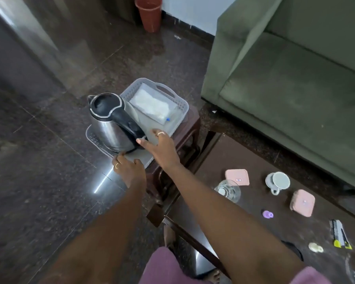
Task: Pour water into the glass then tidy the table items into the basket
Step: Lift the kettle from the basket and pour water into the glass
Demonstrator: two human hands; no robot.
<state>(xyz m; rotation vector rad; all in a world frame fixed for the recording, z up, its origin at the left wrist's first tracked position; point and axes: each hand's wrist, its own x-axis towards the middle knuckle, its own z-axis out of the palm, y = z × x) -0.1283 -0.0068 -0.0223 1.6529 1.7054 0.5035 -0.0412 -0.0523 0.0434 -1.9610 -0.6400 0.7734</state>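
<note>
Right hand [162,147] at kettle [107,126], left [128,169] on tray [94,138]

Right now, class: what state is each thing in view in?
Kettle: upright, lid closed.
Glass: upright, seemingly empty.
Basket: holds a white packet.
Nearer pink box: lid on.
Left hand: grips basket rim.
Right hand: fingers straight, at kettle handle.

Outstretched left hand [129,168], splayed right hand [162,149]
</note>
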